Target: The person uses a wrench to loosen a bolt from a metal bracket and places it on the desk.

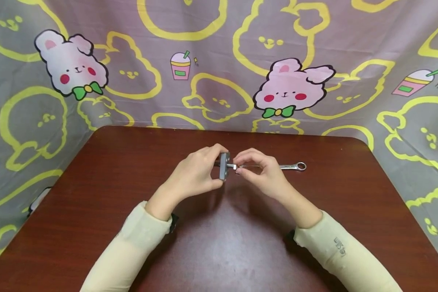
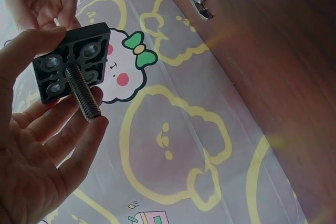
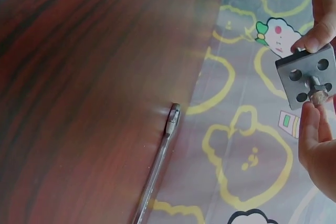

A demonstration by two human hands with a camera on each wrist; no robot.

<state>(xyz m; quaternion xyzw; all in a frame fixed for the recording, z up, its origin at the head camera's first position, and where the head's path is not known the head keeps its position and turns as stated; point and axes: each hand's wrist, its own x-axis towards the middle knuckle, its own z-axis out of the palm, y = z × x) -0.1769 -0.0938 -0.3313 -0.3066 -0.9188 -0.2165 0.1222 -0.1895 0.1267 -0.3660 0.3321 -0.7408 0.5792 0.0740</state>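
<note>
A dark grey square plate [image 1: 224,166] with round holes is held on edge above the table by my left hand [image 1: 195,172], thumb on one edge and fingers on the opposite one. A threaded bolt [image 2: 82,92] passes through its middle, and a long stretch of thread sticks out on the left hand's side. On the other face, a hex nut [image 3: 318,89] sits around the bolt near its end. My right hand [image 1: 264,174] pinches at this nut with thumb and fingertips, which partly cover it.
A silver combination wrench [image 1: 292,166] lies on the brown table [image 1: 219,243] behind and to the right of my right hand, its other end hidden by that hand. A patterned cloth [image 1: 219,61] hangs around the table's back and sides.
</note>
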